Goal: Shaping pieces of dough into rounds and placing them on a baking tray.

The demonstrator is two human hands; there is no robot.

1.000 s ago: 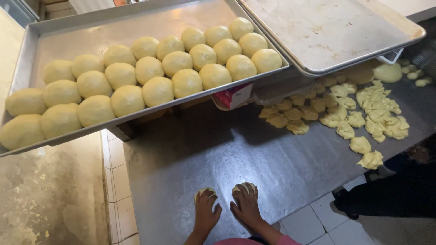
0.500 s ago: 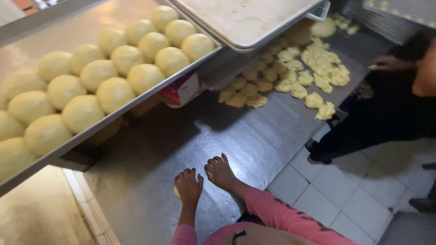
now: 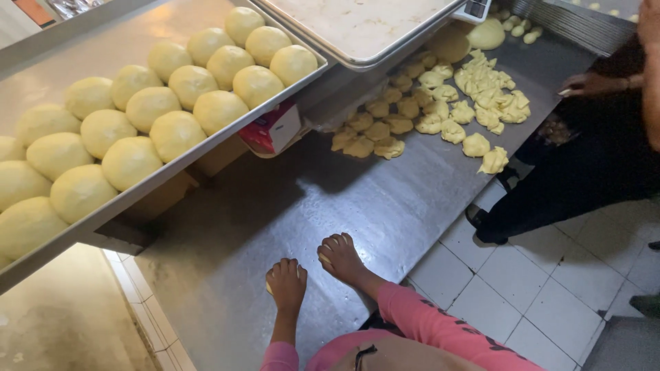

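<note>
Steel worktop (image 3: 385, 206), dull and floured, ran from 6 to 1 o'clock. Long tray (image 3: 103, 41) at 10 o'clock, filled with smooth rounded dough balls (image 3: 172, 134): shaping done there. Second tray (image 3: 357, 27) at 12 o'clock, bare, left to fill. Rough cut dough pieces (image 3: 474, 103) at 1 o'clock, unshaped. Left hand (image 3: 287, 285) cupped over a dough piece (image 3: 269, 288) at 6 o'clock; right hand (image 3: 342, 257) cupped likewise, contents hidden.

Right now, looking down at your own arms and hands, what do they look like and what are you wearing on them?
Both hands are bare: no gloves, and I can make out no rings or watch. The left hand and right hand leave the wrists and lower forearms uncovered. Pink sleeves are pushed up on both arms, of soft knit-looking fabric; the right one shows small dark markings I can't make out.
</note>
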